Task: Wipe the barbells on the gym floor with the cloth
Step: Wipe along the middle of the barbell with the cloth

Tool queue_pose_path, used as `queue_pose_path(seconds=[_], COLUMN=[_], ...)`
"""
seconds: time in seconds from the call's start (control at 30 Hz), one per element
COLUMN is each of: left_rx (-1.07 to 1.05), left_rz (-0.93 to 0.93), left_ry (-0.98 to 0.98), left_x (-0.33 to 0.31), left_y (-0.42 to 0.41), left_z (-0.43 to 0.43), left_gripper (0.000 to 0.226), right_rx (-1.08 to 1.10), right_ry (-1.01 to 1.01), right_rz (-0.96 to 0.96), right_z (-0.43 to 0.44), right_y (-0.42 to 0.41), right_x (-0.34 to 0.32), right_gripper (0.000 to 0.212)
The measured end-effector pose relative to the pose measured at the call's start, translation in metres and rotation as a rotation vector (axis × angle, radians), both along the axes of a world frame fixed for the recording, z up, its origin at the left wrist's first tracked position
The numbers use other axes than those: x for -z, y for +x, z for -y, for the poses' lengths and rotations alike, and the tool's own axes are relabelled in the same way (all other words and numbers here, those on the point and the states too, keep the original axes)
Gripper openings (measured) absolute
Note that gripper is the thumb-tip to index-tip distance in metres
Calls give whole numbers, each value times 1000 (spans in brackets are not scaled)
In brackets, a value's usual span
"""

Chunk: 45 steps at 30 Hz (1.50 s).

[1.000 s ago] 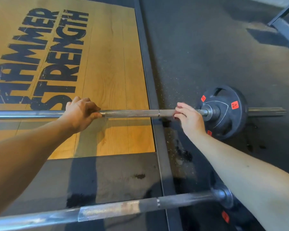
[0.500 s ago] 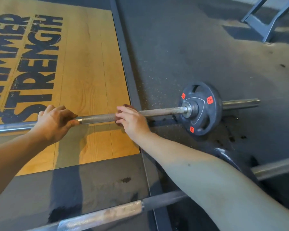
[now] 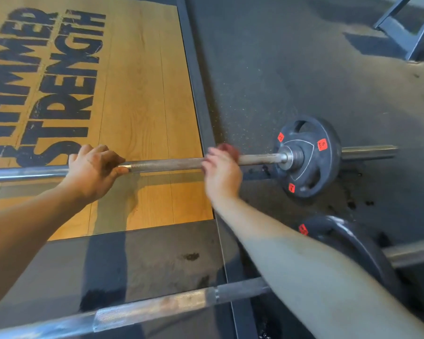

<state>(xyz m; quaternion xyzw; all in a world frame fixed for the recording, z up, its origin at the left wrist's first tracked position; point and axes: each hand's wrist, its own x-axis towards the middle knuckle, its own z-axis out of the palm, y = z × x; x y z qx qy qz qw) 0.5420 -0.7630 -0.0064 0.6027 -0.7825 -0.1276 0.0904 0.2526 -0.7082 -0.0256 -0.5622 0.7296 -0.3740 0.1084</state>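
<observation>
Left hand and right hand bare. Left forearm and right forearm bare to near frame edge. Right hand motion-blurred, left sharp.

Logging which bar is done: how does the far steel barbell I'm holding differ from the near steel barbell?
The far steel barbell is gripped by the left hand and the right hand, which holds a reddish cloth on it; the near steel barbell is untouched. The far black plate shows whole; the near black plate is partly hidden behind the right forearm. Both have knurled shafts.
</observation>
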Motion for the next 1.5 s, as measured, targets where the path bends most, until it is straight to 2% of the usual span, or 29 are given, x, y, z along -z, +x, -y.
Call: queue_pose_path(seconds=[0.13,0.23,0.33,0.4,0.47,0.6,0.7,0.8,0.97,1.13,1.2,1.33,1.43,1.5], left_rx=[1,-10,-20,-16,-4,-9,-5,-3,-24,-45,-53,-50,-50,-44], left_rz=[19,-10,14,17,10,-12,8,6,12,7,23,3,-9,6], left_ry=[-2,-19,13,13,11,13,1,-16,-16,-26,1,10,10,31], left_x=[-1,0,-4,-3,-1,-4,-3,0,1,0,-3,-3,-3,-4], left_y=[-1,-1,-3,0,1,-1,-3,0,-7,-10,-11,-6,-7,-7], left_z=[0,-3,-4,-5,-6,-6,-7,-7,-3,-3,-4,-8,-9,-9], left_gripper=[33,33,35,35,35,35,33,30,28,28,30,31,34,36], right_rx=[-153,-364,-455,-467,-364,9,221,242,-14,-313,-383,-474,-271,-82], right_ry=[56,112,73,75,92,169,153,87,30,189,178,184,162,205], right_rz=[64,47,70,65,42,16,26,58,4,0,5,54,35,96], right_z=[12,12,15,10,1,-20,-20,-9,12,26,29,14,-3,-16], right_y=[82,119,108,62,-1,-122,-145,-92,17,104,118,48,-49,-111], right_x=[10,3,-1,-3,-12,-32,-31,-24,-5,2,-2,-11,-14,-19], right_gripper=[9,11,15,17,17,21,21,17,11,11,15,20,19,20])
